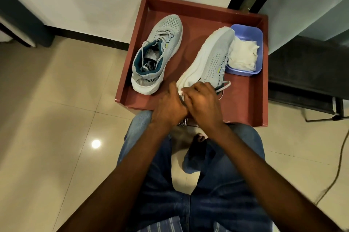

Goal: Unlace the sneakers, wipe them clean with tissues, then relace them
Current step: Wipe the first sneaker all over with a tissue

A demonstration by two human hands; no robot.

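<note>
Two grey sneakers with white soles lie in a reddish-brown tray (pixel 243 99). The left sneaker (pixel 160 50) stands upright, laced, with lace ends tucked inside. The right sneaker (pixel 209 58) is tipped on its side, sole facing left, its loose lace trailing at the right. Both hands meet at its heel. My left hand (pixel 170 105) grips the heel end with a white tissue (pixel 181 92) showing between the hands. My right hand (pixel 204 103) curls over the heel next to it.
A purple plastic tub (pixel 253 33) of crumpled white tissues sits in the tray's back right corner, touching the tipped sneaker's toe. My jeans-clad knees are just before the tray. A dark cabinet stands at the right, and a cable runs along the tiled floor.
</note>
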